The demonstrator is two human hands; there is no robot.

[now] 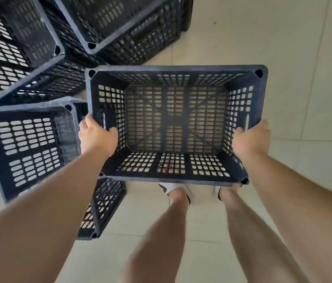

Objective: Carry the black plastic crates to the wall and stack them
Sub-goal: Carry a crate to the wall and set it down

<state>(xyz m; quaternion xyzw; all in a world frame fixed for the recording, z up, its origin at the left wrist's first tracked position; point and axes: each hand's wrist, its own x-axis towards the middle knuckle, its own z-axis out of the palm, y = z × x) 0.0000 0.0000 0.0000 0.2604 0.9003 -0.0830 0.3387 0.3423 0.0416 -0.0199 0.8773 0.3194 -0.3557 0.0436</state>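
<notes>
Above floor tiles | left hand grips crate rim | right hand grips opposite rim

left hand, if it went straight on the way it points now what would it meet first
The left hand grips the carried crate by its left wall. Beyond that, ahead lies the crate pile, though it seems lower, so depth is unclear.
</notes>
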